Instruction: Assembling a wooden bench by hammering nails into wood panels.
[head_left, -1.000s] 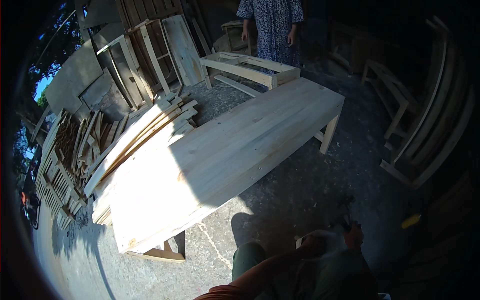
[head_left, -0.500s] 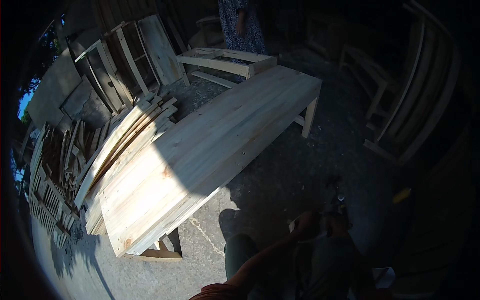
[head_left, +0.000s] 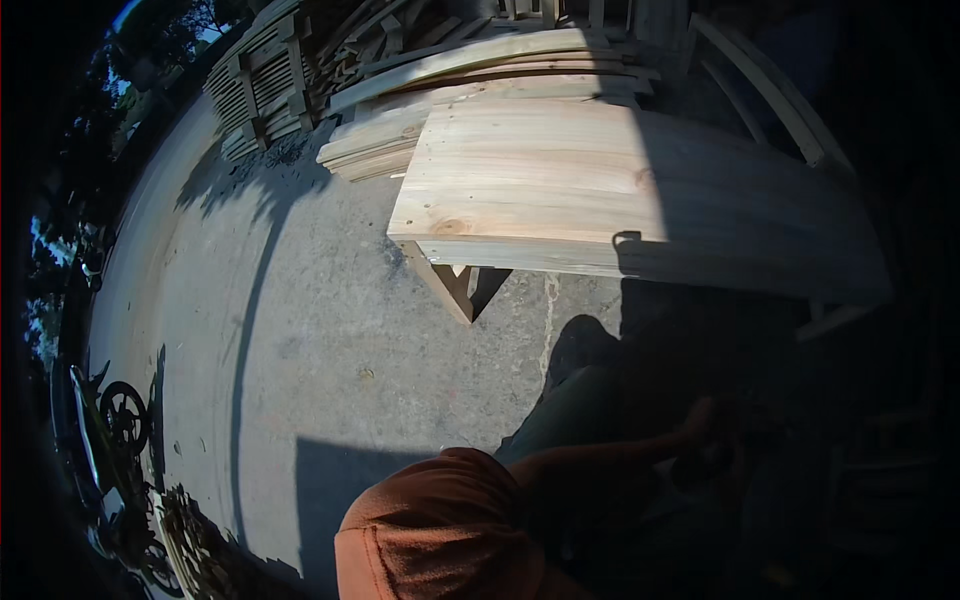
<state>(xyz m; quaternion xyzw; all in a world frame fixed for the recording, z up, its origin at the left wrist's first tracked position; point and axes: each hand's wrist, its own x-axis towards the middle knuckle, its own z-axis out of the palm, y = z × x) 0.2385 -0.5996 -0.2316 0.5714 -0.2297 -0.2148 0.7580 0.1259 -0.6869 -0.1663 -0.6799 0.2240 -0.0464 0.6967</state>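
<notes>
My left hand [head_left: 702, 420] is in deep shadow at the lower right, at the end of a bare forearm [head_left: 600, 458]. Its fingers are too dark to make out. My right hand can hardly be told from the dark close by. Some dark thing lies between the two hands, but its kind does not show. Beyond them stands a long pale wooden table [head_left: 530, 185], its left part sunlit and its right part shaded. The table's near long edge is the wood nearest my hands, and neither hand touches it.
Stacked boards [head_left: 480, 75] lie behind the table, with a slatted wooden stack [head_left: 262, 85] at the far left. A wooden frame [head_left: 765, 85] stands at the back right. A motorcycle [head_left: 115, 450] is at the left edge. Concrete floor [head_left: 350, 340] spreads between.
The view has swung left and down, so the table sits further right and the motorcycle has come in. The person standing at the back is no longer visible. Both hands remain close together.
</notes>
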